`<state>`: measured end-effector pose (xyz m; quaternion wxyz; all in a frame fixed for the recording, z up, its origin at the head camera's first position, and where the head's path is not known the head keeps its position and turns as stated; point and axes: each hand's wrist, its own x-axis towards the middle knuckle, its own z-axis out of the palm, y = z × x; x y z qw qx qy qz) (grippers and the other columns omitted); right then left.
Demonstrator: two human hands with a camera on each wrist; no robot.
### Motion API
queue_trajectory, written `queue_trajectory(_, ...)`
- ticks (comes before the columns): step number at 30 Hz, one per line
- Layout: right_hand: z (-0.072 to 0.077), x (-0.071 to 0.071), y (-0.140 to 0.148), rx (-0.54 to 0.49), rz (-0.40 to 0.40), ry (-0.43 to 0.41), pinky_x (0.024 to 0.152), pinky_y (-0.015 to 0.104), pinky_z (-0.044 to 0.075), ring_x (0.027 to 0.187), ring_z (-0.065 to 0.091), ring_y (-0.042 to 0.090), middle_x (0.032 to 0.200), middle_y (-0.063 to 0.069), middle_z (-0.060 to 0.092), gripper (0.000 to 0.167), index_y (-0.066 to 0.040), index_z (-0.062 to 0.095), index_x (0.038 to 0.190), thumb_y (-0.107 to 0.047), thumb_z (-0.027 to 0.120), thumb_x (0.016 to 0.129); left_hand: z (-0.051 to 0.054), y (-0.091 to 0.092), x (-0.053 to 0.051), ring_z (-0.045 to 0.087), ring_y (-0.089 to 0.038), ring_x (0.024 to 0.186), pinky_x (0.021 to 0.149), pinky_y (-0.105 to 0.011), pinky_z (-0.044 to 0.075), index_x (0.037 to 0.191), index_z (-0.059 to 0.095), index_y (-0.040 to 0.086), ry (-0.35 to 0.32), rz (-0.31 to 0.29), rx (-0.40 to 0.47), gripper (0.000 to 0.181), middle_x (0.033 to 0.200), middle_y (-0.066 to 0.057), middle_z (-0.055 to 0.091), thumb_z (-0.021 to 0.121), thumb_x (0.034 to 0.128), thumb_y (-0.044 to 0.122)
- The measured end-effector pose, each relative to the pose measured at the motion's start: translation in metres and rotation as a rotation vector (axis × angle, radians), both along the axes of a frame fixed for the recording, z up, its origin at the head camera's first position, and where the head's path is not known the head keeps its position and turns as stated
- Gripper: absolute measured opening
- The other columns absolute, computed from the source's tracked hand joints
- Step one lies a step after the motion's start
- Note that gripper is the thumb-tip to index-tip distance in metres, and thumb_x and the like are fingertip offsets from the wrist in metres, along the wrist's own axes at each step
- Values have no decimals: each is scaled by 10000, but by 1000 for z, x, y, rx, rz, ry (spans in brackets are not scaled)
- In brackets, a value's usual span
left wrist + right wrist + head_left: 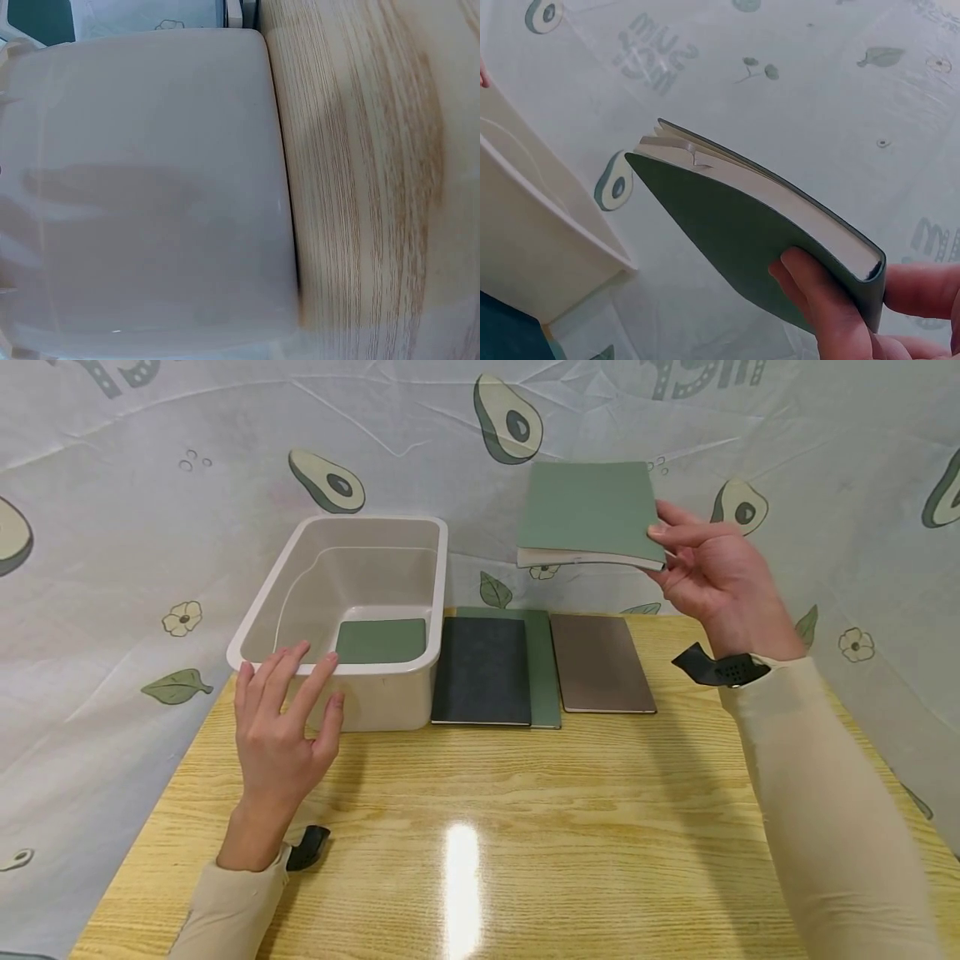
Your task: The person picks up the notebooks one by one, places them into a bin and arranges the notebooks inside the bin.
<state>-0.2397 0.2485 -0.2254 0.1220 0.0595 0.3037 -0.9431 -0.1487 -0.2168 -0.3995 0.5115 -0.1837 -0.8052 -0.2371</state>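
Raised at the right in the head view, my right hand (716, 564) pinches a green notebook (588, 510) by its right edge, thumb on the near cover. The right wrist view shows the same notebook (727, 217) with its page edges visible and fingers (817, 292) on the cover. My left hand (281, 727) has its fingers spread at the front rim of a beige bin (382, 697); contact is hard to tell. Inside the bin lies a green notebook (381, 641). In the left wrist view, the bin's wall (165, 195) fills much of the frame.
Right of the bin, a dark notebook (482, 670) lies over another green one (545, 668). A brown notebook (602, 663) lies beside them on the wooden table (570, 827). Behind hangs a cloth (420, 435) printed with avocados.
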Motion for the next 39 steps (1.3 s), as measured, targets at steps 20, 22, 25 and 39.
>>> queue_trajectory(20, -1, -5, -46, 90, 11, 27, 1149, 391, 464, 1351, 649, 244, 1580, 20, 522, 777, -247, 388, 1652, 150, 529, 999, 2, 0, 1, 594, -461, 1332, 1239, -682, 298, 1340, 747, 155, 0, -2, -5, 425, 1413, -203, 685, 708, 917, 159)
queue_trajectory(22, -3, -5, -51, 96, 18, 25, 1139, 389, 469, 1314, 673, 251, 1575, 27, 531, 770, -239, 396, 1649, 147, 534, 998, 2, 0, 1, 595, -461, 1331, 1237, -683, 300, 1343, 745, 154, -2, 0, -9, 428, 1415, -204, 684, 707, 917, 159)
queue_trajectory(25, -5, -6, -56, 110, 27, 24, 1122, 383, 474, 1288, 690, 248, 1566, 28, 547, 755, -230, 416, 1640, 141, 546, 996, 3, 0, 1, 594, -463, 1331, 1234, -687, 302, 1349, 740, 153, -7, 0, -16, 434, 1419, -207, 681, 707, 917, 160)
queue_trajectory(39, -10, -9, -83, 204, 39, 74, 1022, 379, 538, 1387, 583, 230, 1511, 35, 576, 644, -182, 508, 1585, 95, 572, 1007, 3, 1, 2, 594, -451, 1339, 1233, -683, 307, 1346, 741, 148, -1, 5, -20, 430, 1419, -206, 681, 702, 918, 165)
